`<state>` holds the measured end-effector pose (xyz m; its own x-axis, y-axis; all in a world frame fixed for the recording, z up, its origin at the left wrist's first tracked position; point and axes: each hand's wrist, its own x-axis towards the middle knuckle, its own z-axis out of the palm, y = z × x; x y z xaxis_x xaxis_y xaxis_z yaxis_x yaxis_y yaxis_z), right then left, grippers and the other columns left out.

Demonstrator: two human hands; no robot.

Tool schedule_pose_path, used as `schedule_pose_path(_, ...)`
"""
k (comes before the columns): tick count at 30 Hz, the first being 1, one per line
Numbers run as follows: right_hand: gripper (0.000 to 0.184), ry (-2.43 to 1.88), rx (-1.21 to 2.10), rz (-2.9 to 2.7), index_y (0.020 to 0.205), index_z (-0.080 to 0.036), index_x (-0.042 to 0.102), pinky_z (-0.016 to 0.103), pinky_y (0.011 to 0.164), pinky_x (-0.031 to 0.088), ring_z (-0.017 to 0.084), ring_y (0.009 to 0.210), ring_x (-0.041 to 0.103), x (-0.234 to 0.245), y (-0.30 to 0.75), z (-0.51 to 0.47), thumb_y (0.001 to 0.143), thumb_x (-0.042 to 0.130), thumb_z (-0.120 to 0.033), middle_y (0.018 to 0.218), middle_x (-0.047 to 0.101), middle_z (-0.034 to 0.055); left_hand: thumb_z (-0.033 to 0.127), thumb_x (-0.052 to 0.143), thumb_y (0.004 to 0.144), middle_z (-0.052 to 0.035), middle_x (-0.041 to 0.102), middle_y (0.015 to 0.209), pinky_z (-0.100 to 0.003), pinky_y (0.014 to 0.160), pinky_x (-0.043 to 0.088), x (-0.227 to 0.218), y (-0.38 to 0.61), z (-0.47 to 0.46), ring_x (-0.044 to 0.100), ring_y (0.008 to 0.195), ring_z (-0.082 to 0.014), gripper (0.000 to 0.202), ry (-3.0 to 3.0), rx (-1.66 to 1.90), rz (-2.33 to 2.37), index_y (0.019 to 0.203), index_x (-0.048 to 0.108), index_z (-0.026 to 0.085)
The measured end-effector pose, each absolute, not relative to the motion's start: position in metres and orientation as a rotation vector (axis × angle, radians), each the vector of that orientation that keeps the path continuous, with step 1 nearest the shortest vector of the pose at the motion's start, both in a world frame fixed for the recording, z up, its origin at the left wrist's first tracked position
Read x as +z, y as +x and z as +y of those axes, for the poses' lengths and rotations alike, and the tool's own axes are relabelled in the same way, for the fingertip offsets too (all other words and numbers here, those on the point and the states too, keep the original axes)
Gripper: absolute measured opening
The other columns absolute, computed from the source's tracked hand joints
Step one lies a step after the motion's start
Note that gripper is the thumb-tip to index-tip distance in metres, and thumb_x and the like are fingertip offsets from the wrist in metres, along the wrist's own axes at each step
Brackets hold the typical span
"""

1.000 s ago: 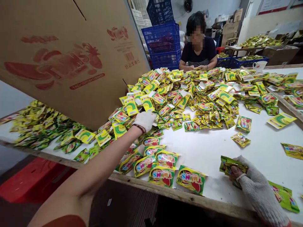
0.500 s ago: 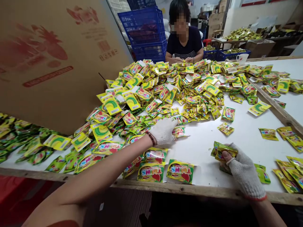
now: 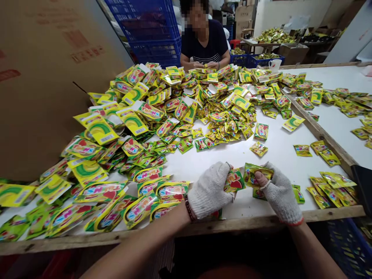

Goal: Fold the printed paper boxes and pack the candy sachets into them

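My left hand (image 3: pixel 210 190), in a white knitted glove with a beaded bracelet at the wrist, is closed on a small green and yellow TWINS candy box (image 3: pixel 235 181). Close by on the right, my right hand (image 3: pixel 282 195), gloved with a bare thumb showing, pinches yellow-green candy sachets (image 3: pixel 252 174). The box's edge is near the sachets; whether they touch I cannot tell. Several TWINS boxes (image 3: pixel 171 190) lie printed side up beneath and left of my left wrist. Yellow sachets (image 3: pixel 331 190) lie in a small pile right of my right hand.
A large heap of boxes and sachets (image 3: pixel 186 104) covers the middle and back of the white table (image 3: pixel 188 159). A big carton (image 3: pixel 35 116) stands at left. Wooden strips (image 3: pixel 319 130) divide and edge the table. Across it sits a person (image 3: pixel 205 46), hands at the heap, beside stacked blue crates (image 3: pixel 151 27).
My left hand has come back from the heap toward my right hand, bringing a TWINS box. The right hand still holds the sachets. The view has shifted to the right.
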<state>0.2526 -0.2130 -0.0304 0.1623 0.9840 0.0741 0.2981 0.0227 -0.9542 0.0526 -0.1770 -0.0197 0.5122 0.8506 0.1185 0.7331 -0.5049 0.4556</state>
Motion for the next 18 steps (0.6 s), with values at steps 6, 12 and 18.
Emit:
schedule_pose_path(6, 0.025, -1.554, 0.933, -1.789, 0.089, -0.019, 0.063, 0.03, 0.065, 0.048, 0.019, 0.073, 0.063, -0.018, 0.266, -0.212, 0.092, 0.05, -0.041, 0.081, 0.069, 0.0029, 0.024, 0.064, 0.071, -0.011, 0.061, 0.107, -0.04, 0.084, 0.053, -0.032, 0.059, -0.172, 0.059, 0.097, -0.0273, 0.05, 2.598, 0.361, 1.094, 0.118, 0.054, 0.014)
schedule_pose_path(12, 0.017, -1.774, 0.48, -1.946, 0.088, -0.02, 0.058, 0.032, 0.07, 0.043, 0.022, 0.076, 0.061, -0.017, 0.253, -0.213, 0.092, 0.046, -0.032, 0.082, 0.066, 0.006, 0.019, 0.065, 0.072, -0.014, 0.063, 0.111, -0.042, 0.087, 0.053, -0.036, 0.056, -0.176, 0.059, 0.1, -0.029, 0.053, 2.647, 0.461, 1.08, 0.123, 0.053, 0.009)
schedule_pose_path(18, 0.019, -1.743, 0.214, -1.907, 0.076, -0.02, 0.052, 0.033, 0.067, 0.041, 0.022, 0.073, 0.055, -0.026, 0.25, -0.213, 0.091, 0.045, -0.029, 0.078, 0.06, 0.0076, 0.023, 0.067, 0.075, -0.0141, 0.063, 0.11, -0.044, 0.086, 0.055, -0.034, 0.062, -0.184, 0.06, 0.099, -0.0293, 0.051, 2.644, 0.518, 1.086, 0.122, 0.054, 0.009)
